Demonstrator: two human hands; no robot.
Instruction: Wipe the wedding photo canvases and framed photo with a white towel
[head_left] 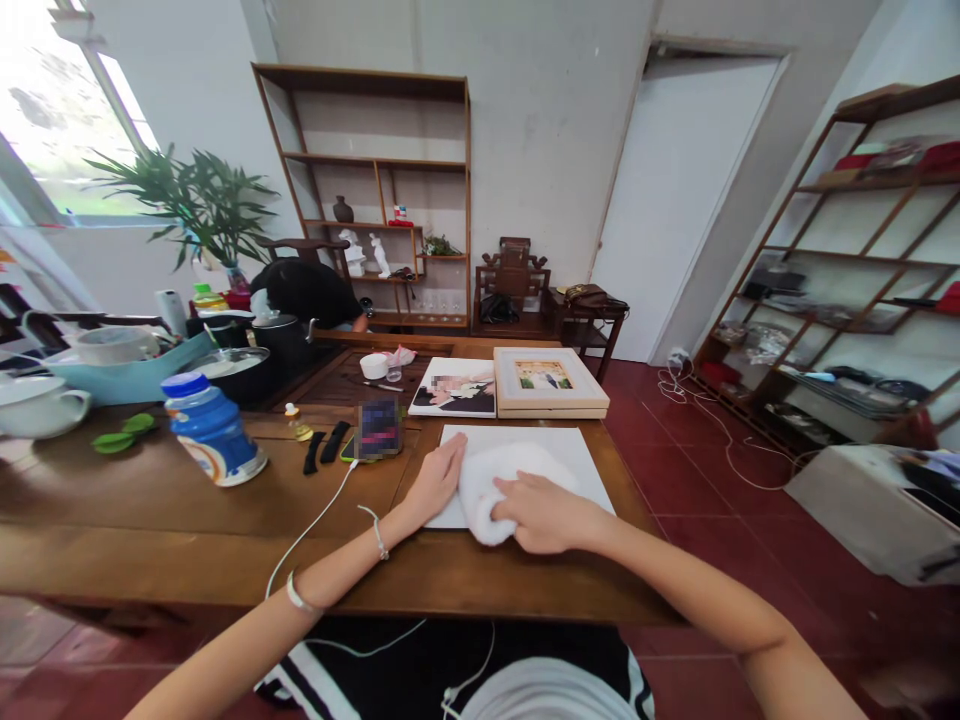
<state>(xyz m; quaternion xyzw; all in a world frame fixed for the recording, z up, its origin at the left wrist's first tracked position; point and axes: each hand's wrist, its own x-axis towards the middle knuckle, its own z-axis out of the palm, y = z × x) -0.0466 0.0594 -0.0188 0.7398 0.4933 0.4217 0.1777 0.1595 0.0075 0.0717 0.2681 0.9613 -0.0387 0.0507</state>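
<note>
A flat white panel (585,460) lies on the wooden table in front of me. On top of it is a bunched white fluffy cloth (487,480), partly hanging over the panel's near edge. My right hand (551,512) presses on this cloth with curled fingers gripping it. Resting flat at the panel's left part, my left hand (439,480) has its fingers stretched out beside the cloth. Just behind the panel are a photo print (454,388) and a pale framed picture (551,382).
To the left stand a blue-capped bottle (214,430), a small dropper bottle (298,422) and a propped phone (379,430) with a white cable. Pots and a white cup (45,405) crowd the far left. Across the table a person (311,295) leans down. A shelf unit (847,260) stands right.
</note>
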